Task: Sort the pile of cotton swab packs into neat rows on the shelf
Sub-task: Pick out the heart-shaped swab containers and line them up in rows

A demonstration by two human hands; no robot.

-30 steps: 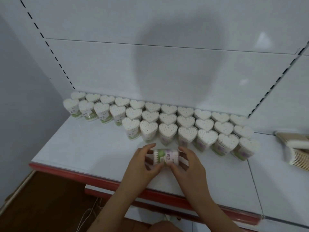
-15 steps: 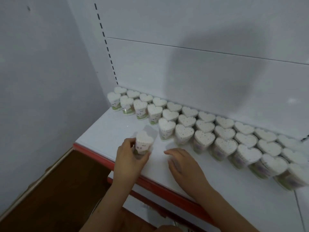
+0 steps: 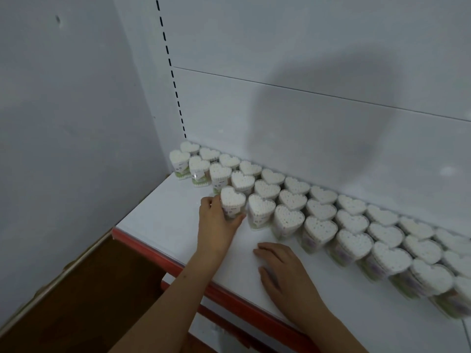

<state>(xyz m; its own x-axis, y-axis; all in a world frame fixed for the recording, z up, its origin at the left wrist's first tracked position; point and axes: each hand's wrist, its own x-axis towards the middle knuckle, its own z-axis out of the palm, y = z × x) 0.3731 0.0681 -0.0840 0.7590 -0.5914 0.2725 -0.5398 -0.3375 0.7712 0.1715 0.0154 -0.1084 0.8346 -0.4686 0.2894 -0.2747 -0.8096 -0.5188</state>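
pack (image 3: pixel 232 203) now upright in row, left hand (image 3: pixel 216 222) gripping

Setting: retail shop, display fixture. Evidence follows. The white metal shelf (image 3: pixel 163 225) carries a red front edge strip (image 3: pixel 229 296) of the type fitted to store gondola units. The white back panel (image 3: pixel 305 59) is divided by horizontal seams, and a slotted upright (image 3: pixel 171 70) with a column of dark slots runs along its left edge for shelf brackets. Many identical heart-shaped cotton swab packs (image 3: pixel 318 228) stand upright on the shelf in rows against the back panel, as stocked merchandise. A plain grey wall (image 3: pixel 63 110) adjoins the fixture at left.
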